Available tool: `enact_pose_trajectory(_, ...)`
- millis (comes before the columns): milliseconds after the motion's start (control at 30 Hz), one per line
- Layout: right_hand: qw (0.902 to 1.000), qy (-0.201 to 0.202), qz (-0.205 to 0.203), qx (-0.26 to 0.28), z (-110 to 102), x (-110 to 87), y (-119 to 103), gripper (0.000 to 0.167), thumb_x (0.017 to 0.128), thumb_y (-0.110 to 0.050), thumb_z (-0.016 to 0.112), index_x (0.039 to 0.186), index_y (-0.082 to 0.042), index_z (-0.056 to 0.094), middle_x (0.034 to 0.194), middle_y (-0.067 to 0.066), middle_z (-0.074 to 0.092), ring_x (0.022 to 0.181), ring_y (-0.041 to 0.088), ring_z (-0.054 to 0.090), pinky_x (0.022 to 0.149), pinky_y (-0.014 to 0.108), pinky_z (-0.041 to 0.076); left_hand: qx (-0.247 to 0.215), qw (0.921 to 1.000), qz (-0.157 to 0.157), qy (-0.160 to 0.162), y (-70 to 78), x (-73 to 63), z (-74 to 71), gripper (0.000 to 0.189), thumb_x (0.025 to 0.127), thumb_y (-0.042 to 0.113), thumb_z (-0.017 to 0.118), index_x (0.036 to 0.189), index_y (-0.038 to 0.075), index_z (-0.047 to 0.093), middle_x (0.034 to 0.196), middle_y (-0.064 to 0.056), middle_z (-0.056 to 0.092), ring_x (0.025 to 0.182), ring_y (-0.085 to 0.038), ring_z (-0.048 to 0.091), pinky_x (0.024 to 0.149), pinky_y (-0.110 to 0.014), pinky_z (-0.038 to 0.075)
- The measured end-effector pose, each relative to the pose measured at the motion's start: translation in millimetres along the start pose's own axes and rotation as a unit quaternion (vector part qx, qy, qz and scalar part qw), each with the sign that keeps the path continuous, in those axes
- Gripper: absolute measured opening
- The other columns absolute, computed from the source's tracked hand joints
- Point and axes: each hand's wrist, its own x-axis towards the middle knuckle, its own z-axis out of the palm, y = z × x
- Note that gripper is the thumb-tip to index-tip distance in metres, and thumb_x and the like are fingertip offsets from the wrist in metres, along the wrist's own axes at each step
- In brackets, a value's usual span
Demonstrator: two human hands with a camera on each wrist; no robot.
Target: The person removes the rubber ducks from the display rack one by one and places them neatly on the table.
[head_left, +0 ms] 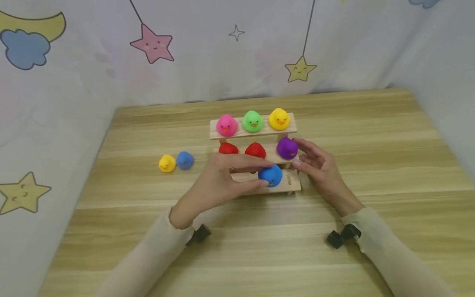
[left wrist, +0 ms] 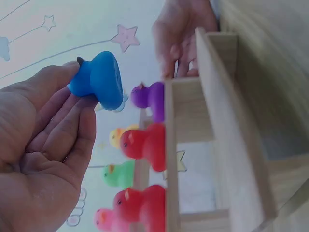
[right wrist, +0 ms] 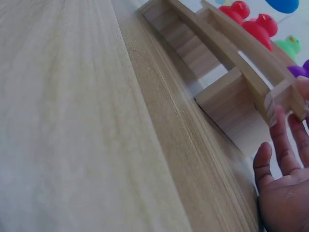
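- Left hand (head_left: 209, 179) pinches a blue duck (head_left: 272, 176) above the bottom shelf (head_left: 292, 181), hiding that shelf's left end!
- Right hand (head_left: 323, 172), fingers spread, beside the purple duck (head_left: 287, 148); touch unclear.
- Middle shelf (head_left: 271, 154): two red ducks (head_left: 255, 150), purple; top shelf (head_left: 265, 131): pink (head_left: 226, 125), green (head_left: 252, 121), yellow (head_left: 279, 119).

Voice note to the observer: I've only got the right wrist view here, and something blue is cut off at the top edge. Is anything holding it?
Observer: Yes, the left hand pinches it; it's a blue toy duck.
Operator: Okay, are any ducks off the wooden stand?
Observer: A yellow toy duck and a second blue toy duck sit on the table, left of the stand in the head view.
Operator: And what's beside the green toy duck?
Observer: A pink toy duck and another yellow toy duck flank it.
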Motion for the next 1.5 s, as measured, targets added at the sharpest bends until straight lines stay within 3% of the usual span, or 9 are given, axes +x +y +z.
enact_pose_trajectory(333, 0.9999, -0.006, 0.000, 0.015, -3, 0.7, -3, 0.058, 0.100, 0.013, 0.061, 0.155, -0.005, 0.054, 0.142, -0.004, 0.070, 0.089, 0.010, 0.073, 0.079, 0.019, 0.061, 0.060, 0.9969, 0.030, 0.041, 12.8, -3.7, -49.4, 0.043, 0.085, 0.002, 0.089, 0.127, 0.008, 0.080, 0.117, -0.004, 0.084, 0.100, -0.009, 0.079, 0.093, -0.036, 0.067)
enact_pose_trajectory(567, 0.9998, -0.003, -0.005, 0.022, -2, 0.9, -2, 0.059, 0.099, 0.015, 0.060, 0.155, -0.003, 0.053, 0.144, -0.004, 0.069, 0.089, 0.010, 0.073, 0.078, 0.019, 0.061, 0.083, 0.9934, 0.046, 0.065, 13.0, -17.3, -88.7, 0.046, 0.081, -0.011, 0.087, 0.124, 0.006, 0.080, 0.115, -0.008, 0.084, 0.101, -0.007, 0.079, 0.094, -0.023, 0.064)
enact_pose_trajectory(667, 0.9995, -0.007, -0.008, 0.029, -1, 1.5, 0, 0.060, 0.099, 0.016, 0.060, 0.156, -0.002, 0.052, 0.143, -0.004, 0.070, 0.089, 0.010, 0.074, 0.078, 0.020, 0.061, 0.082, 0.9929, 0.030, 0.081, 12.8, -23.6, -102.7, 0.047, 0.080, -0.015, 0.085, 0.123, 0.005, 0.081, 0.113, -0.003, 0.084, 0.101, -0.007, 0.079, 0.094, -0.021, 0.063)
enact_pose_trajectory(800, 0.9992, -0.009, -0.008, 0.037, 0, 1.8, 1, 0.060, 0.099, 0.016, 0.059, 0.155, -0.003, 0.052, 0.142, -0.005, 0.070, 0.089, 0.010, 0.074, 0.079, 0.019, 0.061, 0.094, 0.9902, 0.002, 0.103, 13.8, -29.5, -115.2, 0.045, 0.081, -0.013, 0.086, 0.122, 0.006, 0.081, 0.110, 0.010, 0.084, 0.101, -0.006, 0.079, 0.097, -0.019, 0.062)
enact_pose_trajectory(1100, 0.9995, -0.007, -0.001, 0.032, 0, 1.0, 1, 0.059, 0.100, 0.015, 0.059, 0.155, -0.004, 0.053, 0.142, -0.005, 0.070, 0.089, 0.009, 0.073, 0.078, 0.019, 0.061, 0.118, 0.9850, 0.004, 0.125, 7.5, -33.4, -131.0, 0.042, 0.083, -0.013, 0.085, 0.122, 0.003, 0.081, 0.113, 0.008, 0.083, 0.100, -0.007, 0.077, 0.098, -0.017, 0.061)
enact_pose_trajectory(1167, 0.9996, -0.005, 0.001, 0.029, -1, 0.9, 0, 0.060, 0.100, 0.015, 0.060, 0.155, -0.005, 0.053, 0.142, -0.005, 0.070, 0.089, 0.009, 0.073, 0.078, 0.019, 0.061, 0.118, 0.9848, -0.014, 0.126, 4.0, -33.4, -133.8, 0.040, 0.084, -0.011, 0.085, 0.122, 0.004, 0.081, 0.114, 0.007, 0.083, 0.099, -0.007, 0.077, 0.097, -0.017, 0.061)
enact_pose_trajectory(1367, 0.9998, 0.002, 0.009, 0.017, -1, 0.4, -1, 0.060, 0.100, 0.013, 0.061, 0.157, -0.004, 0.052, 0.146, -0.006, 0.068, 0.090, 0.008, 0.072, 0.080, 0.019, 0.061, 0.133, 0.9756, -0.134, 0.112, -6.1, -33.4, -139.9, 0.036, 0.092, 0.014, 0.086, 0.127, 0.021, 0.080, 0.121, 0.008, 0.081, 0.103, -0.003, 0.077, 0.092, -0.013, 0.057)
enact_pose_trajectory(1500, 0.9998, 0.002, 0.014, 0.013, -1, 0.2, -1, 0.060, 0.100, 0.013, 0.061, 0.157, -0.004, 0.051, 0.146, -0.006, 0.068, 0.090, 0.008, 0.072, 0.081, 0.019, 0.061, 0.122, 0.9694, -0.190, 0.096, -14.1, -33.8, -143.0, 0.038, 0.094, 0.024, 0.086, 0.131, 0.024, 0.078, 0.127, 0.006, 0.080, 0.108, -0.002, 0.076, 0.095, -0.014, 0.056)
